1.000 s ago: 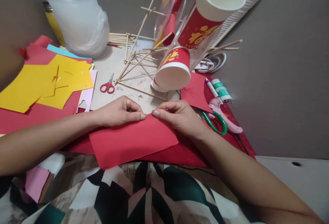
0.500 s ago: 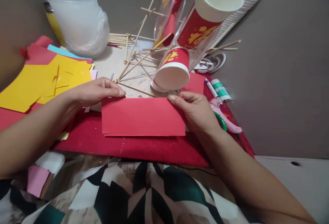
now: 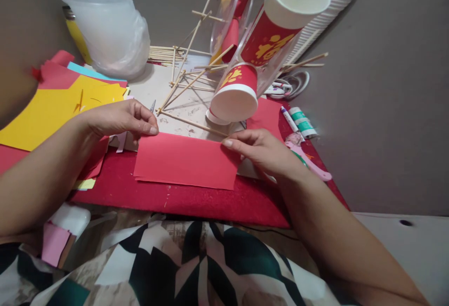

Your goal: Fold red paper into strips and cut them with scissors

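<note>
A folded sheet of red paper is held between both hands over the near edge of the table. My left hand pinches its upper left corner between thumb and fingers. At the upper right corner, my right hand grips the paper with the thumb in front and the fingers behind. Just beyond the paper lies a frame of thin wooden sticks, tied at the joints. Red-and-white paper cups stand joined together behind the right hand.
Yellow paper sheets are piled at the left, before a stack of plastic bowls. A marker, a green-and-white roll and pink-handled scissors lie at the right. A row of stacked white cups leans against the wall.
The red paper has moved slightly left and now tilts down toward the right. My left hand has shifted left along its top edge; my right hand has moved slightly left.
</note>
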